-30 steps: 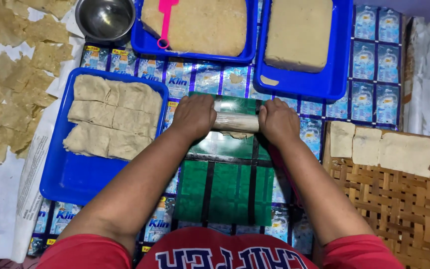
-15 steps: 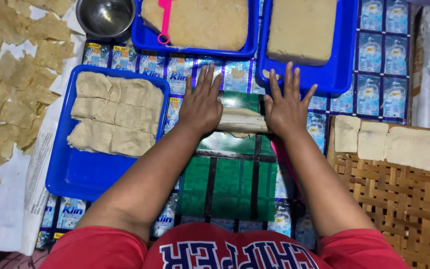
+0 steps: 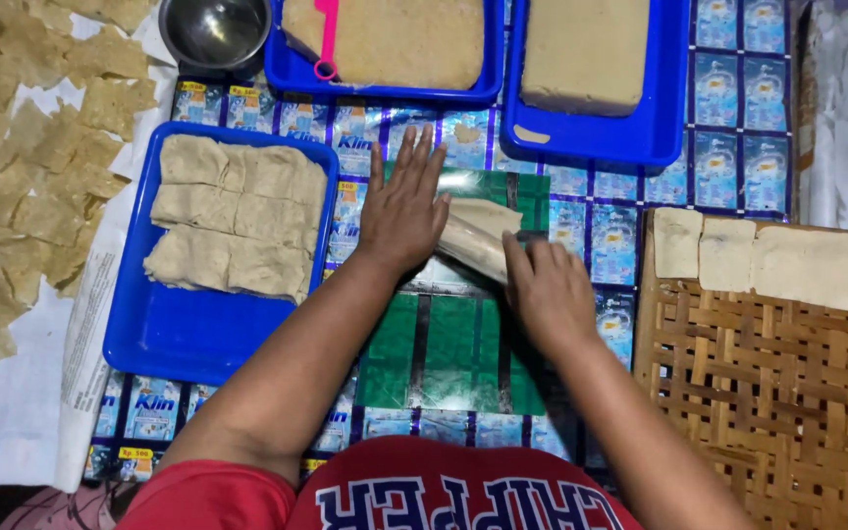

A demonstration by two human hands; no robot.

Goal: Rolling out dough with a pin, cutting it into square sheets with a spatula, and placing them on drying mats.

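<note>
Left hand (image 3: 404,211) flat, fingers spread, on pale dough roll (image 3: 478,240); right hand (image 3: 547,290) curled, pressing roll's near-right end on green sheet (image 3: 444,353).

Glossy plastic tray (image 3: 149,339) (woven mat (image 3: 768,393))

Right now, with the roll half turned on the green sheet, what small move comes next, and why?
Probably bring the right hand up level with the left hand to square the roll. It lies skewed on the green sheet: the right end sits nearer the body, and the left hand lies flat with fingers spread over the other end.
</note>
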